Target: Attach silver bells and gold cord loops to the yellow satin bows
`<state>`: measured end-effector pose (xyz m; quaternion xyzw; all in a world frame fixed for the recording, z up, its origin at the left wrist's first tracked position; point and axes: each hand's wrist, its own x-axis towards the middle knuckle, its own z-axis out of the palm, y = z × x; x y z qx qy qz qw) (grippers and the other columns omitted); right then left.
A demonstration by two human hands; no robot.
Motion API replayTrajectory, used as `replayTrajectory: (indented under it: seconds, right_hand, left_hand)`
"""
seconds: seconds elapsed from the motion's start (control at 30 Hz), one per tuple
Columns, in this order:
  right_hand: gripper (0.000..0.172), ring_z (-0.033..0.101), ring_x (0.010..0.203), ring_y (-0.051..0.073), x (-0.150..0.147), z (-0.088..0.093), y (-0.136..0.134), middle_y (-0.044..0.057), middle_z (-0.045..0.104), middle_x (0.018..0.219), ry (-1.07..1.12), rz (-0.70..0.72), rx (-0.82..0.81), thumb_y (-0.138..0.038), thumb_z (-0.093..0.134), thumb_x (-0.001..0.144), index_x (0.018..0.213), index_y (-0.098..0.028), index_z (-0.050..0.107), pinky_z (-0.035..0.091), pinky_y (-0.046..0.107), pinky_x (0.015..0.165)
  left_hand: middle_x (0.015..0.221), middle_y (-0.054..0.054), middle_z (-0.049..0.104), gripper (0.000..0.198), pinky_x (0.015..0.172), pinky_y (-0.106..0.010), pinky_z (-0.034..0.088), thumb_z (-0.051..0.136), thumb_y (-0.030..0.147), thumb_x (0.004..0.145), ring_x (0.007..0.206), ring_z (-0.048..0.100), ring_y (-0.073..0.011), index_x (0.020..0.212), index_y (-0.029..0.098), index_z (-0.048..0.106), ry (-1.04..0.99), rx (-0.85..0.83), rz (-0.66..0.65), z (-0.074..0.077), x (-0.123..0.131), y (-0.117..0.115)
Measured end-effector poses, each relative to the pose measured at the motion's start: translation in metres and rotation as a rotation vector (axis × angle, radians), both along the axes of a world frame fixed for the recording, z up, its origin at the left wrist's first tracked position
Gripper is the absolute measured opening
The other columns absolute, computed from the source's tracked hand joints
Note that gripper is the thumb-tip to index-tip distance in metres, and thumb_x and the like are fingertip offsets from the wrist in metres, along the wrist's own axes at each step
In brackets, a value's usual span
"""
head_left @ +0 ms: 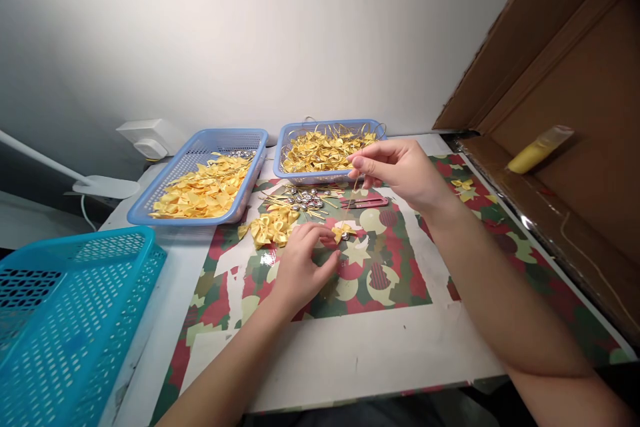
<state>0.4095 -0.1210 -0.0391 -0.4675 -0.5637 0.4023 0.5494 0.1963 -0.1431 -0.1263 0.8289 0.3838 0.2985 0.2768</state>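
Note:
My right hand point(395, 170) is raised, thumb and fingertips pinched on a thin golden cord point(351, 203). The cord runs down to a yellow ribbon bow point(344, 232) with a small silver bell point(345, 236) at it. My left hand point(307, 263) rests low on the mat, thumb and fingers apart, fingertips just left of that bow; whether they touch it I cannot tell. Beyond my left hand lie a heap of yellow bows point(270, 227) and a pile of silver bells point(305, 198) among golden cords. Small pink-handled thread snips point(367, 202) lie below my right hand.
A blue basket point(200, 219) of yellow bows stands back left; another blue basket point(327, 177) holds bows with cords. A turquoise basket point(125, 280) is at the left edge. Cardboard point(565, 60) walls the right side, with a yellow tube point(535, 152). Loose bows point(465, 190) lie right.

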Motion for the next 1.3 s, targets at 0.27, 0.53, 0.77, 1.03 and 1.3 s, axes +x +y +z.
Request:
replayTrajectory:
  seconds: [0.27, 0.53, 0.77, 1.03, 1.3]
  right_hand:
    - [0.027, 0.066, 0.063, 0.012, -0.003, 0.001, 0.0, 0.003, 0.073, 0.072, 0.034, 0.015, 0.008, -0.044, 0.081, 0.069, 0.077, -0.019, 0.076, 0.054, 0.022, 0.052]
    - [0.024, 0.068, 0.068, 0.014, -0.003, 0.004, -0.003, 0.003, 0.073, 0.073, 0.043, 0.026, 0.007, -0.039, 0.08, 0.071, 0.08, -0.017, 0.076, 0.056, 0.023, 0.054]
    - [0.024, 0.069, 0.069, 0.015, 0.0, 0.008, -0.002, 0.004, 0.073, 0.074, 0.037, -0.03, 0.014, -0.039, 0.081, 0.07, 0.078, -0.017, 0.076, 0.056, 0.024, 0.054]
    - [0.028, 0.06, 0.048, 0.007, 0.004, 0.004, 0.004, -0.002, 0.067, 0.063, 0.132, -0.143, 0.031, -0.042, 0.083, 0.067, 0.078, -0.018, 0.075, 0.053, 0.02, 0.046]
    - [0.029, 0.061, 0.047, 0.007, 0.002, 0.002, 0.004, -0.002, 0.066, 0.061, 0.149, -0.19, 0.048, -0.044, 0.084, 0.066, 0.076, -0.018, 0.074, 0.054, 0.019, 0.045]
  left_hand:
    - [0.108, -0.007, 0.065, 0.017, 0.088, -0.041, 0.045, 0.06, 0.023, 0.084, 0.104, 0.057, -0.0267, 0.1, 0.022, 0.058, 0.074, 0.018, 0.061, -0.002, 0.01, 0.003]
    - [0.088, -0.007, 0.065, 0.01, 0.076, -0.037, 0.045, 0.061, 0.028, 0.083, 0.087, 0.057, -0.0249, 0.087, 0.02, 0.065, 0.179, 0.0, 0.004, -0.005, 0.024, 0.029]
    - [0.079, -0.003, 0.068, 0.008, 0.066, -0.031, 0.045, 0.065, 0.025, 0.08, 0.073, 0.059, -0.0195, 0.087, 0.021, 0.067, 0.065, -0.121, -0.01, -0.008, 0.021, 0.03]
    - [0.083, -0.005, 0.07, 0.011, 0.073, -0.033, 0.047, 0.061, 0.023, 0.083, 0.081, 0.061, -0.0214, 0.089, 0.022, 0.071, 0.03, -0.114, -0.07, -0.004, 0.017, 0.026]
    - [0.081, -0.006, 0.068, 0.014, 0.066, -0.033, 0.043, 0.057, 0.015, 0.084, 0.075, 0.056, -0.021, 0.084, 0.021, 0.07, 0.264, 0.211, -0.062, -0.005, 0.015, 0.019]
